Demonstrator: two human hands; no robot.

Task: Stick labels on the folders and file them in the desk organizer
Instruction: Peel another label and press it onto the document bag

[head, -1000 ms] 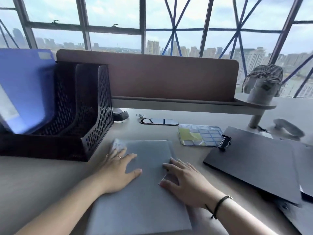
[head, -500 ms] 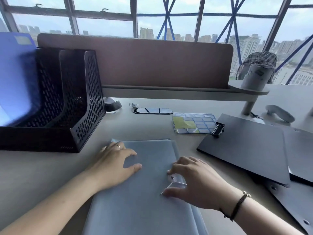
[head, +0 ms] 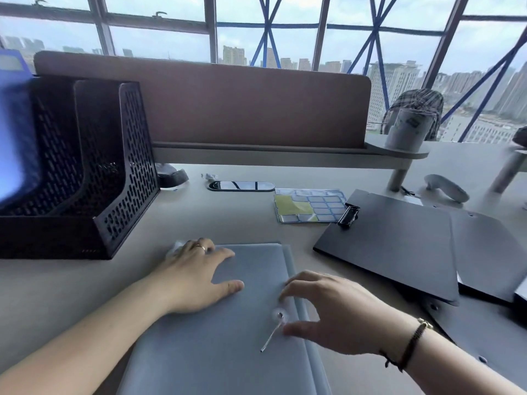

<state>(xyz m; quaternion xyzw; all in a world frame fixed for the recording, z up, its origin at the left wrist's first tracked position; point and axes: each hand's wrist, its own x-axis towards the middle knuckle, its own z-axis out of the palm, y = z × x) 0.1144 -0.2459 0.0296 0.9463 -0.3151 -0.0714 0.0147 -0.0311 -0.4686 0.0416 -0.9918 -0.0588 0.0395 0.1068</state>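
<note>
Grey folder (head: 216,323) lies flat on the desk (head: 57,295), directly under both hands. Left hand (head: 196,277) rests on its near-left area with fingers straight and spread, pinning it down; a white label (head: 176,248) shows just past those fingertips at the folder's far-left corner, looks stuck on but it's blurred, can't confirm. Right hand (head: 333,312) arches over the right edge, thumb and forefinger curled toward the clasp button (head: 280,315) and its loose string (head: 270,337) — holding nothing yet, so not a closed grip.

Judged step: labelling of this folder about done, closing the string clasp before filing. Next move needs a fine pinch on the string just below the thumb, then winding it round the button while the left hand pins the folder.

Desk organizer (head: 85,172) stands beyond and left of the left hand, a blue folder (head: 14,138) already in a far slot, nearer slots free. Label sheet (head: 309,205) lies beyond the right hand; black folders (head: 399,240) to its right await labels.
</note>
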